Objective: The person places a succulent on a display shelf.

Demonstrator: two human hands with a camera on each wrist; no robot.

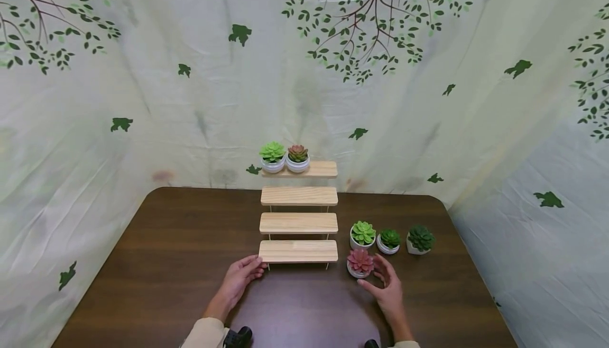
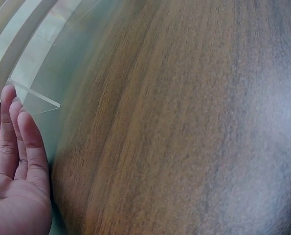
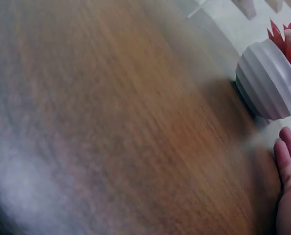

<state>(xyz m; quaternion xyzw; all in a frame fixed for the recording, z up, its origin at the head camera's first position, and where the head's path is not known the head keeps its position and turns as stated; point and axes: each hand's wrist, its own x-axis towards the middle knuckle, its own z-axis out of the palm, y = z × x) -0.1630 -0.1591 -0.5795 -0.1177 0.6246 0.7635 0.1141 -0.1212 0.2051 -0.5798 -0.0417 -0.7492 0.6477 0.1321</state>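
Note:
A four-tier wooden step shelf (image 1: 298, 252) stands on the dark brown table. My left hand (image 1: 240, 279) touches the left front corner of its lowest board; in the left wrist view the fingers (image 2: 33, 139) reach up straight beside a clear support (image 2: 40, 100). To the right of the shelf, my right hand (image 1: 387, 287) holds a pink potted succulent (image 1: 360, 262) with thumb in front and fingers curved at its right side. The right wrist view shows its ribbed white pot (image 3: 265, 81) between thumb and fingers, partly cut off by the frame.
Behind the pink succulent stand a light green one (image 1: 363, 233), a small green one (image 1: 390, 239) and a dark green one (image 1: 421, 238). A green succulent (image 1: 273, 156) and a reddish one (image 1: 298, 156) sit on the top board. A leaf-patterned curtain (image 1: 214, 99) hangs behind the table.

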